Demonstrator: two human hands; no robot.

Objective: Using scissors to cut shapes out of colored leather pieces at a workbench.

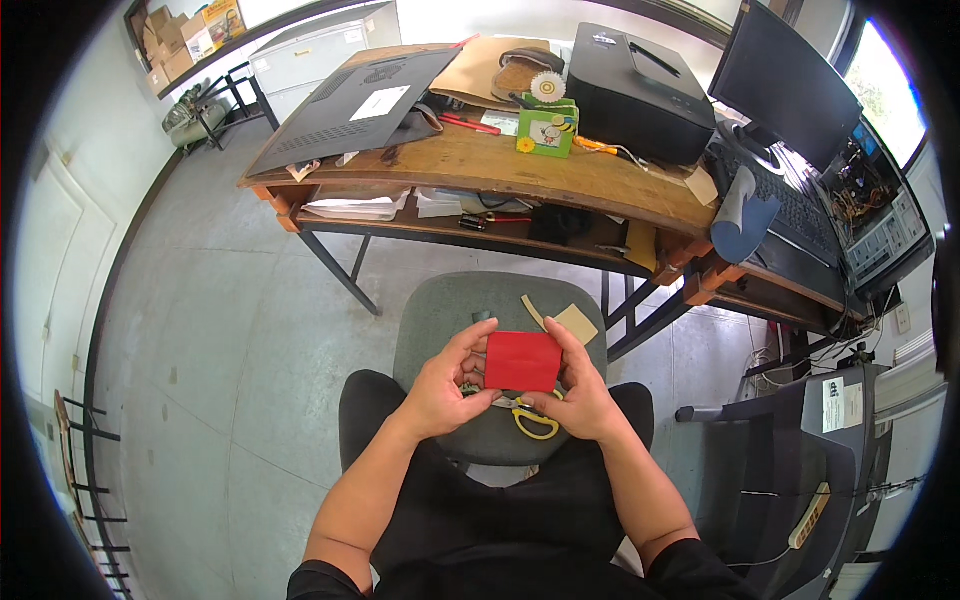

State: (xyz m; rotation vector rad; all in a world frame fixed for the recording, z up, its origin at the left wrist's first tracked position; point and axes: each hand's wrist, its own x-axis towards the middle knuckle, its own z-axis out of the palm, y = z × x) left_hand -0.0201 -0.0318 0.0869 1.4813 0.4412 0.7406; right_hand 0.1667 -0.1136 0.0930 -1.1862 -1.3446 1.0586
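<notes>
Between both hands I hold a flat red rectangular piece point(523, 361), which looks like paper or card, above a grey-green chair seat point(440, 305). My left hand point(457, 385) grips its left side, thumb at the lower edge. On the right side, my right hand point(579, 390) holds it, with the thumb at the lower right corner and fingers along the edge. Yellow-handled scissors point(538, 425) lie on the seat just below it, their blades partly hidden by my hands. Beyond my right hand are a tan square point(577, 324) and a narrow tan strip point(533, 311).
Ahead stands a wooden desk point(420, 170) bearing a black printer point(640, 95), a dark flat panel point(355, 105) and a green decorated box point(546, 130). To the right are a monitor point(790, 80), a keyboard point(775, 190) and an opened computer case point(880, 210). A power strip point(810, 515) sits lower right.
</notes>
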